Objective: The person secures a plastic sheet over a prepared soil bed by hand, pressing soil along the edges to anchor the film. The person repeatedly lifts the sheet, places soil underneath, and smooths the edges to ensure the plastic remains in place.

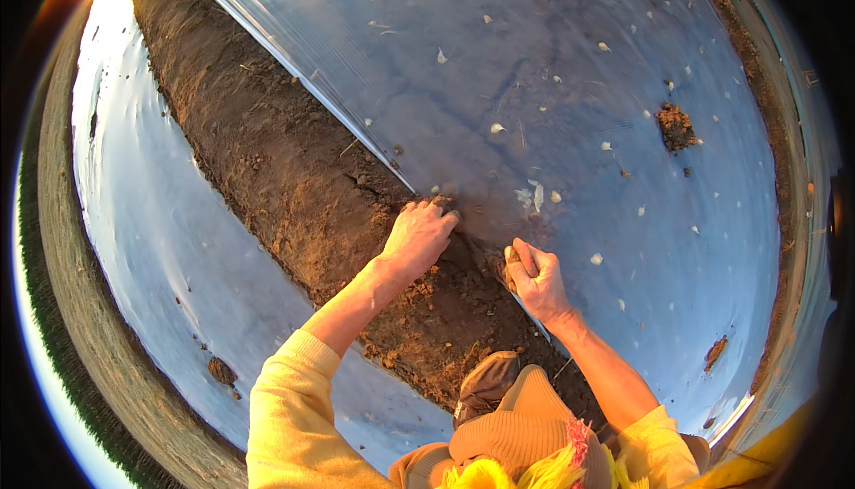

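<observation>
My left hand [419, 238] is curled over the near edge of a sheet of translucent plastic film [588, 208], with dark soil around its fingertips. To its right, my right hand [540, 282] is closed in a fist on the same edge, and brown soil coats its thumb side. Between the two hands the film's edge is dirty and partly covered with earth. Below them runs a bare strip of brown soil [287, 161]. Several small whitish pieces that look like garlic cloves [497, 128] dot the film; I cannot tell whether they lie over or under it.
A second film-covered bed [200, 248] lies left of the soil strip. Soil clods sit on both sheets, one clod [676, 127] at right and another clod [222, 370] at left. My shoe [487, 382] and bent knees in brown corduroy [514, 432] are at the bottom.
</observation>
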`<state>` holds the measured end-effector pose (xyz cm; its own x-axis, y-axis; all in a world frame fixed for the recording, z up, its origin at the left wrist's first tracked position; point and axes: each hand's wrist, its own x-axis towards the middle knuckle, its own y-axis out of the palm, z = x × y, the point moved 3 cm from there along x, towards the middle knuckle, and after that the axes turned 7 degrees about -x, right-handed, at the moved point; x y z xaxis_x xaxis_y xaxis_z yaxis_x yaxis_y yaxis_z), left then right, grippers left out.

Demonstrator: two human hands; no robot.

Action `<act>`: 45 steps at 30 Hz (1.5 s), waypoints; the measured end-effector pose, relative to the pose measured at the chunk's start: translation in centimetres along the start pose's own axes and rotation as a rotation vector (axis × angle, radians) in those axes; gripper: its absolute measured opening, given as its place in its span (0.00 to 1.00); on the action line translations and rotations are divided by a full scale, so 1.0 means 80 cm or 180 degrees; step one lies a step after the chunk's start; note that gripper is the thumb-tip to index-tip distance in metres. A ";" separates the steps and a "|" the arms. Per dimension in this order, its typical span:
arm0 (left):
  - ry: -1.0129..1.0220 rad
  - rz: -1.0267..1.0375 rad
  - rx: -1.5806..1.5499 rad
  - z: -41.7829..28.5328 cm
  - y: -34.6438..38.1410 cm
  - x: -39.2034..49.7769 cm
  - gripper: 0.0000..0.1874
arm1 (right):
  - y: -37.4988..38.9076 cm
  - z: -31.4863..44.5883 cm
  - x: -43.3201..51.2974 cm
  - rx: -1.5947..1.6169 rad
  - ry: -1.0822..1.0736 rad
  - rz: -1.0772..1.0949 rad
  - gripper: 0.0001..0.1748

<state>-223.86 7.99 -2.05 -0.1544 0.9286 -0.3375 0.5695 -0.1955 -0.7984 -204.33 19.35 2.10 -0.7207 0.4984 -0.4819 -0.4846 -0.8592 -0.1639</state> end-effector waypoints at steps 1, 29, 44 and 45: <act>-0.0068 -0.0079 -0.0162 0.001 0.000 0.000 0.19 | -0.013 0.002 -0.011 -0.0105 -0.0016 0.0029 0.18; 0.0304 -0.0024 -0.0072 -0.083 0.052 -0.017 0.18 | -0.104 -0.057 -0.172 -0.0869 -0.0388 -0.0202 0.07; 0.0734 0.0810 -0.0530 -0.189 0.128 -0.048 0.22 | -0.112 -0.095 -0.225 -0.1393 -0.0546 -0.0423 0.09; 0.0871 0.0733 -0.0447 -0.197 0.134 -0.048 0.21 | -0.104 -0.098 -0.221 -0.1407 -0.0668 -0.0409 0.09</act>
<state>-204.48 7.29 -1.44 0.2009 0.9190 -0.3392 0.6721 -0.3812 -0.6347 -183.70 16.77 5.24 -0.7751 0.5769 -0.2577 -0.3526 -0.7334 -0.5812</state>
